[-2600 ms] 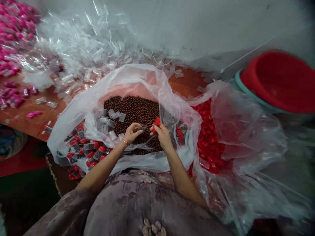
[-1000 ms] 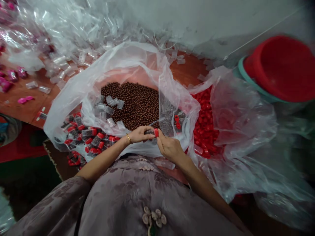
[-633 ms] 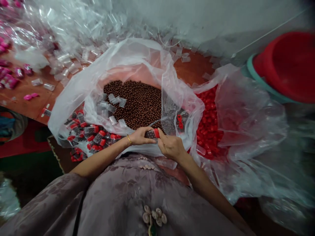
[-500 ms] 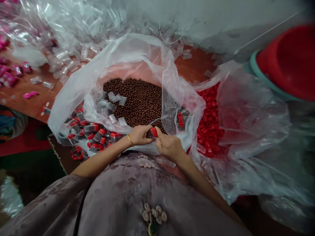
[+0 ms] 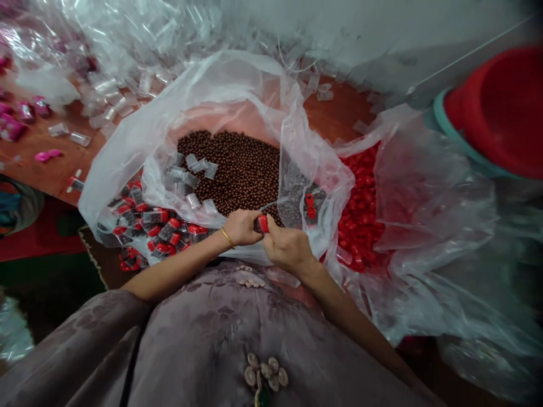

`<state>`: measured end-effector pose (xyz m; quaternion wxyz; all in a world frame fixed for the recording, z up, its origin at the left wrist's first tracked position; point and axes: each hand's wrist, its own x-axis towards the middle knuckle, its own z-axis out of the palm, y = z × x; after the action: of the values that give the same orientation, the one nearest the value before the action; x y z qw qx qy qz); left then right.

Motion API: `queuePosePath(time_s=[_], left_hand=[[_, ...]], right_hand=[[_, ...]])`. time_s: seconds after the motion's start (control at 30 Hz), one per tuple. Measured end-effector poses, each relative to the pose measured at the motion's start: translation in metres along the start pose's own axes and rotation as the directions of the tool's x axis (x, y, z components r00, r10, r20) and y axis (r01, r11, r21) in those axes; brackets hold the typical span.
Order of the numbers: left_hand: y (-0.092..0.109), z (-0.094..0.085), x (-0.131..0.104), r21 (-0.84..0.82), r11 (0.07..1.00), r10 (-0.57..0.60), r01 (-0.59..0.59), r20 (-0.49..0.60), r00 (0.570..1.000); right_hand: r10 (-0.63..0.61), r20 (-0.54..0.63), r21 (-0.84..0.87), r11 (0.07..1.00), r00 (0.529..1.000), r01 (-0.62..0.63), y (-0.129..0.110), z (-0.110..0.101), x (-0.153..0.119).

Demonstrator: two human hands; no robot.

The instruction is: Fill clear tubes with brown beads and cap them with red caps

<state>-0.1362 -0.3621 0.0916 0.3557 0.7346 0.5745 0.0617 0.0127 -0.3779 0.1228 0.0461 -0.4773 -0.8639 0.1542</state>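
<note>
two hands are pressed together at the near edge of the bead bag (image 5: 203, 102). the small tube (image 5: 259, 224) with its red cap is pinched by the left hand (image 5: 241, 227) and right hand (image 5: 286, 247). it looks light, stiff and slippery, so it is best held by its sides.

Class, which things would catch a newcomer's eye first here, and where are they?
In the middle, a clear bag holds a mound of brown beads. Just below it, the left hand and right hand meet on a small red-capped container. A red basin sits far right.
</note>
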Motion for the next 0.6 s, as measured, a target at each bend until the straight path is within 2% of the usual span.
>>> queuePosePath(time_s=[0.1,0.17,0.2,0.3,0.37,0.4,0.47,0.6], left_hand=[[0.002,-0.002,-0.001,-0.037,0.999,-0.008,0.007,-0.013,1.0],[0.004,-0.003,-0.001,-0.015,0.999,0.039,-0.039,0.002,0.999],[0.006,-0.003,-0.002,0.003,0.998,0.068,-0.068,0.018,0.998],[0.013,-0.003,-0.006,0.057,0.989,0.13,-0.134,0.069,0.989],[0.018,-0.003,-0.01,0.078,0.986,0.139,-0.146,0.086,0.987],[0.02,-0.003,-0.012,0.086,0.985,0.141,-0.149,0.093,0.986],[0.022,-0.003,-0.015,0.096,0.983,0.148,-0.159,0.115,0.982],[0.017,-0.002,-0.018,0.118,0.98,0.139,-0.16,0.163,0.977]], right_hand=[[0.088,-0.093,0.223,0.973,0.992,-0.066,0.009,-0.003,0.008],[0.212,-0.137,0.468,0.875,0.968,-0.125,0.011,0.003,0.014],[0.286,-0.126,0.597,0.787,0.95,-0.157,0.011,0.008,0.017],[0.413,0.043,0.855,0.456,0.91,-0.247,0.006,0.024,0.026],[0.391,0.159,0.904,0.311,0.906,-0.293,0.003,0.03,0.029],[0.362,0.194,0.912,0.276,0.912,-0.304,0.002,0.032,0.029],[0.326,0.211,0.912,0.274,0.922,-0.306,0.002,0.035,0.027],[0.352,0.132,0.861,0.423,0.927,-0.283,-0.003,0.05,0.021]])
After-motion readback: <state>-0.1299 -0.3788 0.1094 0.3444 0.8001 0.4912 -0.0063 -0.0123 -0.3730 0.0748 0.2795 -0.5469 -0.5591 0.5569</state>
